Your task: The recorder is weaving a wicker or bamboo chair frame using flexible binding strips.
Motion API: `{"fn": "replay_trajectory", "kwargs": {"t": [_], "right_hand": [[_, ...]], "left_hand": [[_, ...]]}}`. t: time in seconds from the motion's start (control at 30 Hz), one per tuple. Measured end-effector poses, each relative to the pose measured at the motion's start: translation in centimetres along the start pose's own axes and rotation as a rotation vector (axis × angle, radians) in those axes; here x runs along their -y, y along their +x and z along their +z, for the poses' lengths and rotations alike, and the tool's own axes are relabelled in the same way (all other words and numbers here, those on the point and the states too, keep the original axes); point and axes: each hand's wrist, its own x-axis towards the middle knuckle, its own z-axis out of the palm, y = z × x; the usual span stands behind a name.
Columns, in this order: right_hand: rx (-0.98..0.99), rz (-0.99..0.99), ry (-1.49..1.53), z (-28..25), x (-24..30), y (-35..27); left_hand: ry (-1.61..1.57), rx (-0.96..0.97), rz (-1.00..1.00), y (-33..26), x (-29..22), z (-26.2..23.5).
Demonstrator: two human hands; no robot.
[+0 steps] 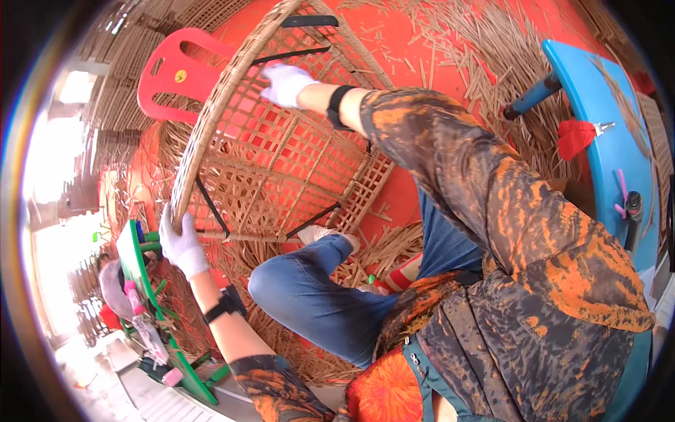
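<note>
A large woven rattan frame [285, 156] stands tilted before me, with an open lattice, a thick braided rim and black metal bars. At the rim's lower left end, my left hand [183, 246], in a white glove, is closed around the braid, thumb on one side and fingers on the other. Farther up, my right hand [287, 84], also white-gloved, reaches over the lattice just below an upper black bar [292, 55]. Its fingers point left and are apart, with nothing visible between them. Whether they touch the weave is not clear.
Behind the frame stands a red plastic chair [176, 74]. A green stool [151, 292] with tools is at left; a blue stool [598, 105] at right carries red-handled scissors [580, 137] and a black-handled tool [633, 211]. Loose rattan strips [457, 42] litter the red floor.
</note>
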Motion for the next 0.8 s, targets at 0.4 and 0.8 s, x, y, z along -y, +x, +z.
{"fn": "replay_trajectory", "kwargs": {"t": [0.4,0.8], "right_hand": [[0.129,0.041,0.040,-0.8,1.6,4.9],[0.201,0.096,0.252,-0.9,-0.7,6.8]], "left_hand": [[-0.634,0.625,-0.262,4.7,-12.8,8.6],[-0.914,0.430,-0.640,11.9,-16.7,18.8]]}}
